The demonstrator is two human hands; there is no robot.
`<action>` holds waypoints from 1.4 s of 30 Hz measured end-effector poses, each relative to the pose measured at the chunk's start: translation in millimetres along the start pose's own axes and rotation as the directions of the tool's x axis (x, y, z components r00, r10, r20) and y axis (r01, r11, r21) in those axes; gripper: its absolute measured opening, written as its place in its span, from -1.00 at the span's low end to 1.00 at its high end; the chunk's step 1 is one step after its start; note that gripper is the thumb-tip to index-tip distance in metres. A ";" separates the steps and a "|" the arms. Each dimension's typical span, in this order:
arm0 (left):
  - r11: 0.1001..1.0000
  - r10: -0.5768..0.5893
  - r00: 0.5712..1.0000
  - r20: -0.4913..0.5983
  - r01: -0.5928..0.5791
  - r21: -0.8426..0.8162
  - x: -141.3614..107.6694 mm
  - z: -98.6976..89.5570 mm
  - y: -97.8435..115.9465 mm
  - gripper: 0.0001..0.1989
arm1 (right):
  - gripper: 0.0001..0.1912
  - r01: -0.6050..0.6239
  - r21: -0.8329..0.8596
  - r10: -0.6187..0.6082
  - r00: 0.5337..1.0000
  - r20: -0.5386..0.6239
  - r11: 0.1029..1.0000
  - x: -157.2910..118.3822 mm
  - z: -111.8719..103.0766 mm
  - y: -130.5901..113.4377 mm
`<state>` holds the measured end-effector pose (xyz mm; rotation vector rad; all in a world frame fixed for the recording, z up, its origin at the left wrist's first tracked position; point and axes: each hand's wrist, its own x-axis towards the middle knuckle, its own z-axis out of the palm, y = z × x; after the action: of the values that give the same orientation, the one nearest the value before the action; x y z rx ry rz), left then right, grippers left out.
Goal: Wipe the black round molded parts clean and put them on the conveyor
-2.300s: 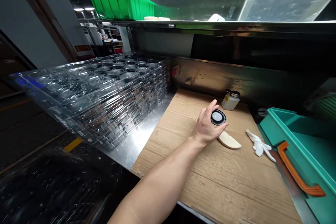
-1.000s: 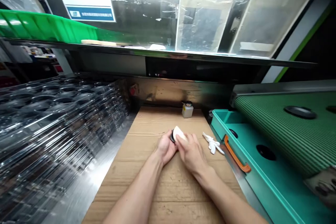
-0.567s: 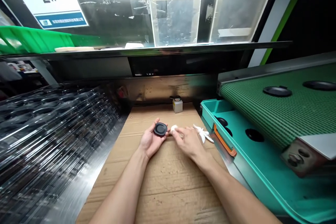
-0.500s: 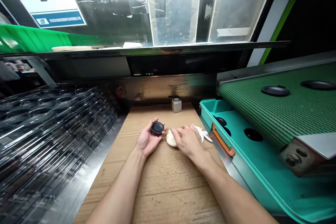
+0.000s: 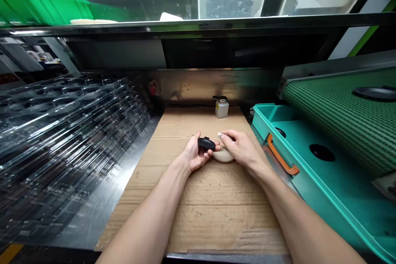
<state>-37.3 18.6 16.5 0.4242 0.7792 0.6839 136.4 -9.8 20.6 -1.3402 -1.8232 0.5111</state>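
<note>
Our left hand (image 5: 196,152) is closed on a black round part (image 5: 206,143), palm up, holding it tilted just above the cardboard sheet (image 5: 198,214), with a small tab at the part's far edge. Our right hand (image 5: 243,146) has its thumb and fingertips pinched together on a small white piece (image 5: 220,135), too small for us to identify; the two hands are near each other. Just below them a beige oval pad (image 5: 223,156) lies on the cardboard, partly hidden by our fingers.

Beyond our hands, a squarish bottle (image 5: 222,109) with a dark cap stands upright near the cardboard's far edge. The cardboard covers part of the metal surface (image 5: 103,204), and on our left stand stacked clear plastic trays (image 5: 77,132). On our right sits a teal bin (image 5: 321,192) with an orange handle (image 5: 281,156) and black round pieces inside; beside it, a green conveyor belt (image 5: 343,111) carries a black disc (image 5: 375,93). Above, a green basket (image 5: 40,4) rests on the shelf (image 5: 198,27).
</note>
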 end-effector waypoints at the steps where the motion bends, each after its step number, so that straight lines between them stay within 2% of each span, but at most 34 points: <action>1: 0.999 -0.002 1.000 -0.008 0.002 0.041 1.6 0.4 -1.8 -0.34 | -0.67 0.003 0.017 -0.004 1.000 0.029 1.000 -1.4 2.2 -2.2; 5: 0.962 0.032 0.999 -0.026 -0.024 0.271 5.3 5.1 -12.7 -0.37 | -0.72 0.058 -0.052 -0.053 0.995 0.082 0.997 -5.5 8.6 -3.0; 10: 0.859 0.181 0.980 -0.077 -0.120 0.497 5.1 9.8 -26.2 -0.40 | -0.75 0.171 -0.262 -0.153 0.984 0.086 0.950 -6.5 11.8 -1.7; 15: 0.760 0.216 0.976 -0.015 -0.159 0.631 3.1 9.3 -28.0 -0.34 | -0.77 0.244 -0.395 -0.176 0.964 0.201 0.886 -6.8 5.3 -3.7; 18: 0.740 0.206 0.978 -0.018 -0.144 0.656 2.5 9.8 -26.6 -0.33 | -0.75 0.311 -0.425 -0.225 0.944 0.240 0.850 -6.6 2.4 -4.4; 22: 0.742 0.191 0.981 -0.021 -0.130 0.657 2.2 11.3 -25.7 -0.36 | -0.76 0.359 -0.407 -0.291 0.931 0.220 0.840 -5.5 2.0 -3.3; 28: 0.720 0.202 0.979 -0.028 -0.129 0.682 2.1 12.1 -27.6 -0.34 | -0.75 0.319 -0.426 -0.209 0.936 0.284 0.847 -4.8 -0.7 -4.2; 33: 0.705 0.225 0.974 -0.010 -0.155 0.693 3.1 10.3 -27.9 -0.36 | -0.77 0.355 -0.433 -0.270 0.931 0.246 0.829 -5.3 0.0 -5.5; 38: 0.708 0.224 0.974 -0.021 -0.148 0.691 2.5 10.7 -27.7 -0.37 | -0.76 0.303 -0.444 -0.199 0.943 0.265 0.843 -5.3 0.3 -5.8; 42: 0.699 0.242 0.970 -0.005 -0.171 0.694 3.6 10.2 -28.8 -0.38 | -0.77 0.316 -0.418 -0.233 0.943 0.238 0.852 -5.6 1.5 -7.2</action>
<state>-16.2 -0.3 4.6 1.1932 1.0870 0.6038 131.6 -17.4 22.8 -1.3213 -2.3419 0.0464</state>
